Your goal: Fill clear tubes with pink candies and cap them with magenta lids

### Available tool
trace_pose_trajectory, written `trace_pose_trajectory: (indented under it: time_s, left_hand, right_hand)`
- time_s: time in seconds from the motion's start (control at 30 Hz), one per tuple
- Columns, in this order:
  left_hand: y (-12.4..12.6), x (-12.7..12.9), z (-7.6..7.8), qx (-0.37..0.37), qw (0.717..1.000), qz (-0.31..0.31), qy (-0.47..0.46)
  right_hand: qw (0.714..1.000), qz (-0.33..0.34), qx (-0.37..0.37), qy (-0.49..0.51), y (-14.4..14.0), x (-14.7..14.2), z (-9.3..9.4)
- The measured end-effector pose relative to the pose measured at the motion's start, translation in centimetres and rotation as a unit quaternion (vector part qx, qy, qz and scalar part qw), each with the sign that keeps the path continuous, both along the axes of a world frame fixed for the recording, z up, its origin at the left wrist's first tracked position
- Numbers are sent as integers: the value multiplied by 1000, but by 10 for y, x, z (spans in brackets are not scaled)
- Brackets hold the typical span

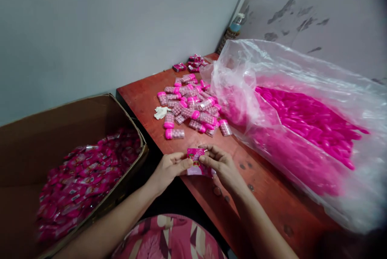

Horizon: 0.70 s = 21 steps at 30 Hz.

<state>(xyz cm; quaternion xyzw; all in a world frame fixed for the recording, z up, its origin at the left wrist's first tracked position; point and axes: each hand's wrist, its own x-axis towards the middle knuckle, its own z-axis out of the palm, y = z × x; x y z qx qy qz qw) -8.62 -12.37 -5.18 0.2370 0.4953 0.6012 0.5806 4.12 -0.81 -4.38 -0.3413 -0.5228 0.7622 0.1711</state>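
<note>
Overhead, from the head camera: a reddish-brown wooden table (272, 194), scuffed and dotted with dark marks, pushed into a corner of pale grey walls, the right-hand wall stained with dark patches. Far back in the corner, a bottle with a blue top (235, 26). Across the right half of the table, a large clear plastic bag (302, 89) lying open, packed with bright pink caps (308, 122). Mid-table, a heap of small clear vials with pink caps (193, 105), tumbled on their sides, a crumpled white scrap (161, 112) just beside the heap and a few small pink boxes (189, 63) beyond it. Left of the table, an open cardboard carton (60, 130) holding a layer of pink packets (87, 174).

Near the table's front edge, both forearms reaching in from below. Left hand (169, 169) curled, thumb and forefinger pinched on the left side of a small pink carton (196, 162). Right hand (220, 165) opposite, fingertips closed on the carton's upper right corner. Carton held just above the tabletop, between the two hands, close to the body. Below, patterned pink fabric (169, 239) at the lap.
</note>
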Motion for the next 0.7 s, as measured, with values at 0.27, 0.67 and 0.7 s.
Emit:
trace_pose_trajectory:
  time_s: [0.27, 0.67, 0.7]
  left_hand:
    - [21, 7, -17, -34, 994, 64, -84]
    - [23, 8, -13, -87, 985, 133, -68]
    - [23, 7, -12, -85, 984, 136, -72]
  right_hand:
    - [984, 82, 138, -74, 19, 4, -2]
    - [694, 11, 555, -458, 108, -3, -1]
    - [700, 12, 550, -455, 111, -5, -3]
